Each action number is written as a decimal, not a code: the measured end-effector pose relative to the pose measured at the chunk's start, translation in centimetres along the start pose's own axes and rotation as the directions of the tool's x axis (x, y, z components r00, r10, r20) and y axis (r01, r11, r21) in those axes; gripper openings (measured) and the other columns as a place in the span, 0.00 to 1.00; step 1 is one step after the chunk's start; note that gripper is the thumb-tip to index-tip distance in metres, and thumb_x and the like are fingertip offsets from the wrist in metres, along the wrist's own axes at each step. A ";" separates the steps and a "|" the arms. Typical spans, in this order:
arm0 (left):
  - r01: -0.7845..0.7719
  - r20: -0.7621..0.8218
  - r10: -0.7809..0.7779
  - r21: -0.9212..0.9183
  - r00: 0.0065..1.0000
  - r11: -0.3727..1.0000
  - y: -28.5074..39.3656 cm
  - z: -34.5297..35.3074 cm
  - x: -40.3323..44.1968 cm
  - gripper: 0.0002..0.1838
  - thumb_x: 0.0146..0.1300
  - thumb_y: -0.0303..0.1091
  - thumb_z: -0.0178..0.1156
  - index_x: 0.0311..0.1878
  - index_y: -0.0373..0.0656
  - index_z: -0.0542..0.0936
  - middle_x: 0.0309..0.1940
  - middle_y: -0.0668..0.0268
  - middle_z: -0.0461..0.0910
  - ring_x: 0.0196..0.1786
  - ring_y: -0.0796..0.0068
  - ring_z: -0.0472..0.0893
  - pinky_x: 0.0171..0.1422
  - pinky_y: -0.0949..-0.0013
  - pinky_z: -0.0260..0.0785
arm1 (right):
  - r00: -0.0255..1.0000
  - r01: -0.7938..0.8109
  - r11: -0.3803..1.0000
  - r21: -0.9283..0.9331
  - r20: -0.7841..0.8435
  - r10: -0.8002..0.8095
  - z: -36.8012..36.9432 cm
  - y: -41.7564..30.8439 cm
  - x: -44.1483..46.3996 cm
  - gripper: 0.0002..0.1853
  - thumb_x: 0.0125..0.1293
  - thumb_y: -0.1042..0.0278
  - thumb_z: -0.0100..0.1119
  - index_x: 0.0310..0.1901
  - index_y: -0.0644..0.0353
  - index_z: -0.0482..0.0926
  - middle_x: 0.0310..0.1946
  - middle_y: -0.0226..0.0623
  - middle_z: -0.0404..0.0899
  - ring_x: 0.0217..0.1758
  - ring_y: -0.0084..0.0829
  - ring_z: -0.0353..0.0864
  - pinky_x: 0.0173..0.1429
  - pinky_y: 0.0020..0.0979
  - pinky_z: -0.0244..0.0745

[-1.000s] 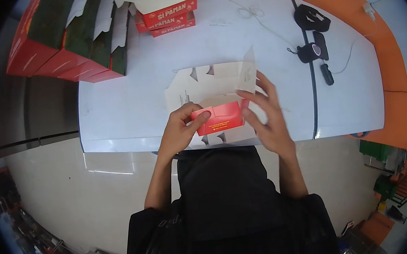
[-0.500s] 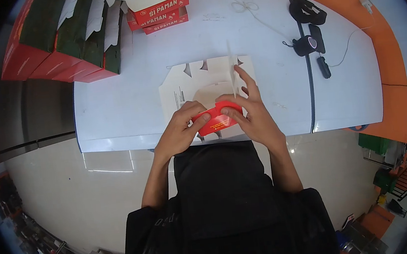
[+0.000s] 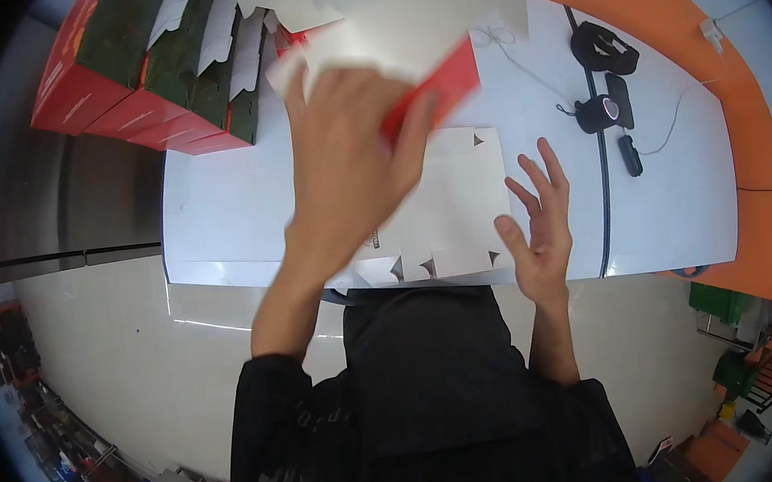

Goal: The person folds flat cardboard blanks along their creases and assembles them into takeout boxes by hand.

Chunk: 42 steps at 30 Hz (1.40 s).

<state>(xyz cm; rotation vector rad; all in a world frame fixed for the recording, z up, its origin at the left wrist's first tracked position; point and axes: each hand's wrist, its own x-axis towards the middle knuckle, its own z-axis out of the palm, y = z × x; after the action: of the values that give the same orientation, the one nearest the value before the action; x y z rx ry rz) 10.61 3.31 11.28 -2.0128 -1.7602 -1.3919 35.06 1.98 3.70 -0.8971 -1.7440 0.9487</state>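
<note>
My left hand (image 3: 352, 141) is raised above the desk, its fingers and thumb closed on a red and white carton (image 3: 449, 84). The carton's red side is blurred, and its wide white part (image 3: 437, 10) reaches toward the top of the view. Below it, a flat white cardboard sheet (image 3: 461, 195) with small notches lies at the desk's near edge, partly covered by my left hand. To the right of the sheet, my right hand (image 3: 540, 225) is held up with its fingers apart and nothing in them.
Large red and green boxes (image 3: 145, 97) stand at the desk's left end. Behind the raised carton, the stacked red boxes (image 3: 289, 37) are mostly hidden. A black strap (image 3: 604, 47), a round black device (image 3: 597, 113) and cables lie on the right of the white desk (image 3: 223, 211).
My left hand has lifted the carton up and away from me, off the flat sheet. My right hand has let go of it, moved right and opened.
</note>
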 end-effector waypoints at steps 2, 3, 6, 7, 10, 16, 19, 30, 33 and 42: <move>-0.022 0.032 0.013 0.277 0.999 0.961 -1.5 1.8 5.1 0.13 0.67 0.43 0.67 0.42 0.43 0.88 0.40 0.61 0.85 0.53 0.55 0.81 0.75 0.34 0.55 | 0.996 -0.089 0.996 0.014 -0.001 0.089 0.2 0.7 -0.3 0.34 0.68 0.74 0.67 0.74 0.61 0.68 0.80 0.54 0.53 0.78 0.48 0.66 0.73 0.46 0.73; 0.013 0.108 -0.060 0.395 0.992 0.919 -2.5 2.9 7.4 0.18 0.67 0.48 0.67 0.49 0.44 0.88 0.45 0.59 0.85 0.57 0.53 0.81 0.75 0.32 0.54 | 0.991 -0.136 0.991 0.019 -0.002 0.136 0.2 1.0 -0.6 0.34 0.68 0.74 0.67 0.74 0.62 0.68 0.80 0.53 0.54 0.77 0.47 0.67 0.72 0.45 0.74; 0.036 0.072 -0.107 0.645 0.992 0.763 -5.7 7.0 11.4 0.39 0.71 0.69 0.53 0.54 0.34 0.83 0.48 0.52 0.86 0.57 0.52 0.81 0.69 0.15 0.48 | 0.981 -0.181 0.983 -0.027 0.062 0.182 1.1 0.6 -1.7 0.34 0.70 0.72 0.65 0.76 0.63 0.65 0.79 0.52 0.56 0.76 0.48 0.68 0.72 0.47 0.73; 0.059 0.081 -0.132 0.589 0.988 0.806 -5.9 7.5 11.3 0.40 0.69 0.69 0.55 0.60 0.35 0.79 0.56 0.50 0.81 0.65 0.48 0.74 0.72 0.16 0.42 | 0.976 -0.196 0.979 -0.053 0.082 0.200 1.0 0.6 -2.1 0.34 0.71 0.72 0.65 0.76 0.63 0.64 0.79 0.53 0.56 0.76 0.49 0.67 0.72 0.47 0.73; -0.025 0.137 -0.033 0.401 0.990 0.916 -6.6 8.7 9.1 0.40 0.66 0.61 0.63 0.69 0.38 0.75 0.67 0.48 0.74 0.76 0.43 0.64 0.78 0.25 0.38 | 0.955 -0.261 0.957 -0.129 0.106 0.275 0.2 2.4 -3.6 0.36 0.71 0.67 0.67 0.77 0.62 0.63 0.79 0.55 0.55 0.78 0.54 0.64 0.74 0.48 0.70; -0.132 0.773 0.193 -0.142 0.604 0.981 -6.2 10.6 -11.2 0.42 0.57 0.55 0.76 0.73 0.50 0.74 0.71 0.54 0.69 0.77 0.45 0.63 0.85 0.35 0.45 | 0.718 -0.374 0.634 -0.677 0.222 0.660 -3.3 7.9 -8.6 0.52 0.57 0.64 0.78 0.81 0.46 0.57 0.83 0.52 0.48 0.80 0.61 0.59 0.80 0.52 0.64; -0.041 0.862 0.135 -0.131 0.490 0.990 -4.1 10.8 -19.8 0.49 0.53 0.59 0.77 0.75 0.49 0.72 0.74 0.54 0.64 0.80 0.43 0.57 0.85 0.31 0.41 | 0.662 -0.421 0.643 -0.640 0.268 0.700 -4.0 10.7 -10.8 0.46 0.58 0.66 0.76 0.79 0.48 0.64 0.82 0.54 0.51 0.80 0.60 0.61 0.78 0.48 0.67; 0.176 0.757 0.066 -0.235 0.650 0.956 -2.1 11.2 -23.1 0.16 0.64 0.35 0.70 0.54 0.42 0.88 0.51 0.62 0.84 0.64 0.56 0.77 0.75 0.48 0.62 | 0.779 -0.475 0.719 -0.508 0.138 0.612 -6.2 10.3 -9.9 0.17 0.66 0.64 0.72 0.53 0.65 0.84 0.55 0.51 0.85 0.50 0.52 0.87 0.58 0.45 0.81; 0.359 0.777 0.031 -0.325 0.628 0.875 -2.7 11.5 -21.4 0.10 0.65 0.31 0.70 0.47 0.39 0.89 0.43 0.61 0.86 0.54 0.60 0.81 0.63 0.57 0.71 | 0.802 -0.545 0.738 -0.397 0.011 0.598 -5.9 9.2 -9.1 0.15 0.64 0.68 0.74 0.50 0.65 0.85 0.51 0.47 0.87 0.44 0.44 0.89 0.54 0.43 0.83; 0.867 0.866 -0.272 -0.292 0.419 0.405 -3.5 9.7 -18.2 0.13 0.77 0.35 0.62 0.53 0.35 0.87 0.39 0.63 0.86 0.43 0.78 0.80 0.51 0.70 0.73 | 0.984 -0.153 0.970 -0.188 -0.117 0.132 -4.0 10.5 -7.0 0.19 0.59 0.78 0.75 0.52 0.62 0.82 0.63 0.44 0.81 0.69 0.43 0.75 0.73 0.43 0.69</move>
<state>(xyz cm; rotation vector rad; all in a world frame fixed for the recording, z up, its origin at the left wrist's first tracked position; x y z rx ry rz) 14.84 -2.62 -8.36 -2.6742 -3.0004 -1.9205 42.61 1.26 -7.12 -1.1929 -1.7222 0.8149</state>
